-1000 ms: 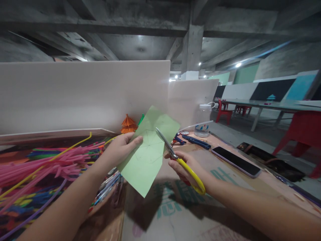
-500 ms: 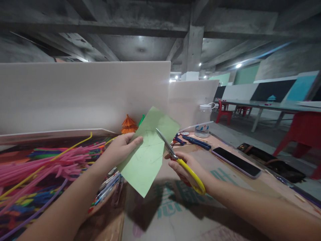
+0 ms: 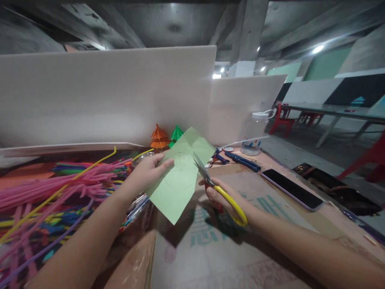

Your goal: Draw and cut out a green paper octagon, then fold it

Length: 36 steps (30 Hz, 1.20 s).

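Right hand holding scissors just right of the green paper, blades slanting far-left over its right edge, bite unclear; left hand pinching paper's left edge; orange ornament beyond paper.

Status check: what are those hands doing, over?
Left hand gripping line-marked green paper. Right hand holding yellow-handled scissors, blades at the paper. Nothing visibly blocking.
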Each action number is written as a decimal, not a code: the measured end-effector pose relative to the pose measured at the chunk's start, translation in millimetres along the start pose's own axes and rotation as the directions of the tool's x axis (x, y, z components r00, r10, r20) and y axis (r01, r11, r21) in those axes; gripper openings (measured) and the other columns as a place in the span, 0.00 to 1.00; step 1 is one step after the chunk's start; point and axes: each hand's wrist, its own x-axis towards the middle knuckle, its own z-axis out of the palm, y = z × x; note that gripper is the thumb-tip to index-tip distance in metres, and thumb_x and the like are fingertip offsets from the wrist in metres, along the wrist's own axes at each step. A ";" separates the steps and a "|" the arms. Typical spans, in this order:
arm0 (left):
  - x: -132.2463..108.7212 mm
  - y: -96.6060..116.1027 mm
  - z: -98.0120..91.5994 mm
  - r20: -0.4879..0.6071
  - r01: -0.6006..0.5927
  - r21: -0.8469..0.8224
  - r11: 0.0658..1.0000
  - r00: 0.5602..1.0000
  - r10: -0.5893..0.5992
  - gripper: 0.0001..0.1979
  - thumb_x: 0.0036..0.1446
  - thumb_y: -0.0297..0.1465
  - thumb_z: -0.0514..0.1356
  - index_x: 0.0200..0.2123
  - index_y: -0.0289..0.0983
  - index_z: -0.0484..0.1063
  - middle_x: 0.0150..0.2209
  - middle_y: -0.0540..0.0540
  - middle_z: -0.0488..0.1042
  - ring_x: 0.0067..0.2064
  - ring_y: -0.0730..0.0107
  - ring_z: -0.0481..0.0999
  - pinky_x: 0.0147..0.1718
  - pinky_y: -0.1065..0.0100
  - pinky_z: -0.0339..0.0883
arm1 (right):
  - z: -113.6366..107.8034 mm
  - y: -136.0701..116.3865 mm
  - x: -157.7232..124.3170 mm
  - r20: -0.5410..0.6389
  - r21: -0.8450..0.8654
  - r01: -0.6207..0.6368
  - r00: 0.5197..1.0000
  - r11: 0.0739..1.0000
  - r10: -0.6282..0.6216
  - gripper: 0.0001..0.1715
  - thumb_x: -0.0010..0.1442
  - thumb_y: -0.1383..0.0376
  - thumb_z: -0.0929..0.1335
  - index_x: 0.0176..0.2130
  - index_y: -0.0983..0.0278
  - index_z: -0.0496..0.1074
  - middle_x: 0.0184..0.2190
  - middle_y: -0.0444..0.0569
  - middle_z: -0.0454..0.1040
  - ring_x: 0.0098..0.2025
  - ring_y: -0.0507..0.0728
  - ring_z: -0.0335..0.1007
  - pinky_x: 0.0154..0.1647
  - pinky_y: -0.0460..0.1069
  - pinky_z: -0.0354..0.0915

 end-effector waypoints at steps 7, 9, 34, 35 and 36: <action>1.2 -0.5 -16.1 -0.058 0.093 -0.010 0.996 0.994 -0.094 0.30 0.53 0.59 0.64 0.37 0.36 0.78 0.30 0.48 0.78 0.28 0.65 0.75 0.24 0.70 0.67 | -3.4 -7.5 -0.9 0.154 0.021 -0.080 0.985 0.997 0.076 0.36 0.59 0.37 0.71 0.49 0.62 0.69 0.30 0.40 0.59 0.25 0.47 0.53 0.21 0.44 0.53; 0.3 0.6 -23.8 -0.063 0.111 -0.021 0.994 0.992 -0.112 0.30 0.52 0.60 0.65 0.37 0.36 0.78 0.30 0.48 0.78 0.27 0.65 0.75 0.23 0.70 0.66 | -6.3 -8.1 -0.4 0.154 0.016 -0.110 0.982 0.994 0.106 0.37 0.58 0.37 0.71 0.50 0.62 0.69 0.31 0.41 0.60 0.26 0.47 0.54 0.22 0.44 0.53; -23.5 42.5 16.2 0.251 0.010 0.097 0.995 0.967 -0.034 0.14 0.45 0.44 0.73 0.29 0.41 0.82 0.27 0.50 0.79 0.28 0.64 0.75 0.23 0.71 0.62 | -36.8 -37.5 -55.6 0.222 -0.198 -0.137 0.958 0.971 0.181 0.36 0.59 0.34 0.68 0.45 0.63 0.71 0.27 0.42 0.65 0.22 0.49 0.59 0.20 0.46 0.58; -26.2 42.4 17.7 0.230 0.015 0.087 0.996 0.973 -0.035 0.15 0.44 0.43 0.74 0.32 0.40 0.83 0.29 0.50 0.80 0.30 0.63 0.76 0.25 0.71 0.63 | -36.4 -36.0 -57.1 0.215 -0.180 -0.123 0.963 0.976 0.161 0.35 0.60 0.35 0.68 0.45 0.62 0.71 0.27 0.41 0.65 0.22 0.49 0.59 0.20 0.46 0.58; -28.7 41.2 19.1 0.201 0.019 0.074 0.997 0.979 -0.033 0.17 0.44 0.43 0.74 0.36 0.40 0.84 0.32 0.49 0.80 0.32 0.62 0.77 0.27 0.71 0.64 | -35.5 -34.4 -58.9 0.208 -0.162 -0.115 0.967 0.980 0.147 0.34 0.60 0.36 0.68 0.45 0.62 0.70 0.27 0.41 0.65 0.22 0.49 0.59 0.19 0.46 0.57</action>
